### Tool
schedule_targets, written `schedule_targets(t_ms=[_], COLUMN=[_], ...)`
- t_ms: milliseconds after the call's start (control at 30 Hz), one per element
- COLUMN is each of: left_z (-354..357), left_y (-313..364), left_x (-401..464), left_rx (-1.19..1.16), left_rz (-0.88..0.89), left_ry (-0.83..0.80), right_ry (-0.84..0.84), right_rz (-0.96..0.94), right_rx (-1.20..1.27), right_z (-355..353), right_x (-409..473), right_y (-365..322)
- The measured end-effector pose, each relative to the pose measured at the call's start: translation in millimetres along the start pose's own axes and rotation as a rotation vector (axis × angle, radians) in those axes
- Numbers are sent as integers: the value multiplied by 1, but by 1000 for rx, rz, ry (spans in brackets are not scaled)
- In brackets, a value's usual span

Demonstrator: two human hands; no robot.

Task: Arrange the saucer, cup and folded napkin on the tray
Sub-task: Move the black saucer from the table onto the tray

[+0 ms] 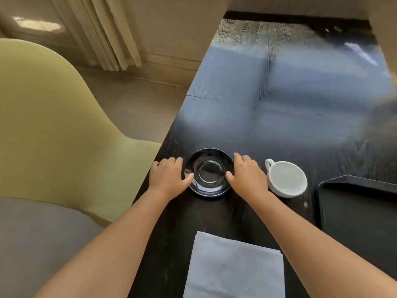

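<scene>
A glossy black saucer (pixel 208 172) lies on the dark wooden table near its left edge. My left hand (pixel 168 177) is at the saucer's left rim with the thumb on the rim. My right hand (pixel 247 174) is at its right rim, thumb touching the edge. Both hands pinch the saucer from opposite sides while it rests on the table. A white cup (pixel 286 179) stands upright just right of my right hand, handle pointing to the far left. A folded pale grey napkin (pixel 235 268) lies close to me. The black tray (pixel 361 214) sits at the right, partly cut off.
The dark table (pixel 279 104) stretches away from me with a bright glare on its surface. A yellow-green upholstered chair (pixel 53 130) stands to the left of the table, curtains (pixel 101 33) hang behind it.
</scene>
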State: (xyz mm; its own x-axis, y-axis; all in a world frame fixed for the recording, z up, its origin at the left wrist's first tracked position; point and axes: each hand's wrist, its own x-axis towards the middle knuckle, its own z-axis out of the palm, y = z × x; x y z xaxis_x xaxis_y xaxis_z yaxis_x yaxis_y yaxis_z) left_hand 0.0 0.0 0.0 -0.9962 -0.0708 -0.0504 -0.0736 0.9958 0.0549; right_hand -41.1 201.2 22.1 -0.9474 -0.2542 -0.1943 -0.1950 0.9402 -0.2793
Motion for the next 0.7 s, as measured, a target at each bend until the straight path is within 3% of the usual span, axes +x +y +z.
schedule_targets(t_ms=[267,400,700], left_z=[27,28,10], left_y=[2,7,29], left_x=[14,13,-26], left_rx=[-43,-156,-840], left_rz=[-9,-65,-353], left_ry=[-38,-90,-155], right_ry=[-51,-66,47], right_rz=[-3,12,119], right_rx=[20,171,585], right_z=[30,37,31], right_x=[13,18,-25], right_y=[15,19,27])
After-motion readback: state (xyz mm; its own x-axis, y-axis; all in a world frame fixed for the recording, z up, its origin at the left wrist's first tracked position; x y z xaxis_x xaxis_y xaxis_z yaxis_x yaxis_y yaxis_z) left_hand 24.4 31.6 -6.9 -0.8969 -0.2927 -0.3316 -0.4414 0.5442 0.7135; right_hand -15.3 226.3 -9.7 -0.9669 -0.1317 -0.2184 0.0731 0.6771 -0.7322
